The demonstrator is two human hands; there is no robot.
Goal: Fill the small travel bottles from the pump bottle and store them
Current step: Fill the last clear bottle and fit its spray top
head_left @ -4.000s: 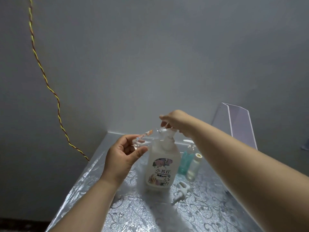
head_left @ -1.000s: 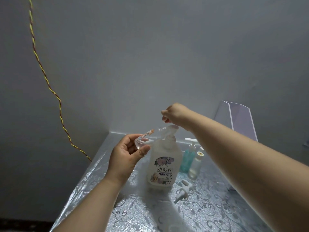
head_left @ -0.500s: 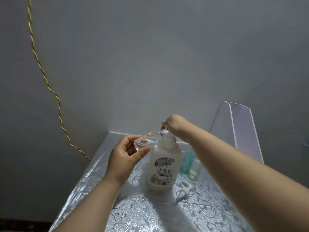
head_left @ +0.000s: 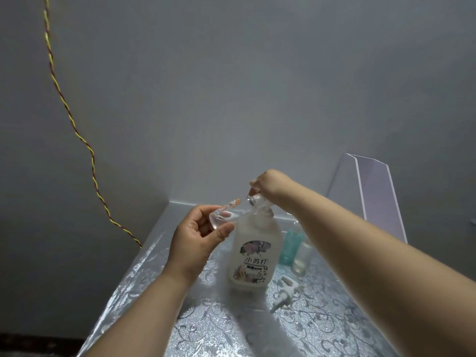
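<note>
A white pump bottle (head_left: 253, 253) with a floral label stands upright on the silver patterned table (head_left: 231, 331). My right hand (head_left: 270, 182) is curled over its pump head (head_left: 257, 200), pressing it from above. My left hand (head_left: 198, 243) grips a small clear travel bottle (head_left: 221, 219), tilted with its mouth toward the pump's nozzle. Its printed top pokes up past my fingers. Behind the pump bottle stand a teal travel bottle (head_left: 291, 247) and a clear one (head_left: 302, 258), both partly hidden by my right forearm.
A loose white pump cap (head_left: 284, 292) lies on the table to the right of the pump bottle. A clear acrylic stand (head_left: 371, 197) leans at the back right. A yellow-red twisted cable (head_left: 77, 135) hangs down the grey wall on the left.
My right hand rose off the pump head a second ago, then came back down and now pushes it lower. My left hand keeps the small bottle at the nozzle.
</note>
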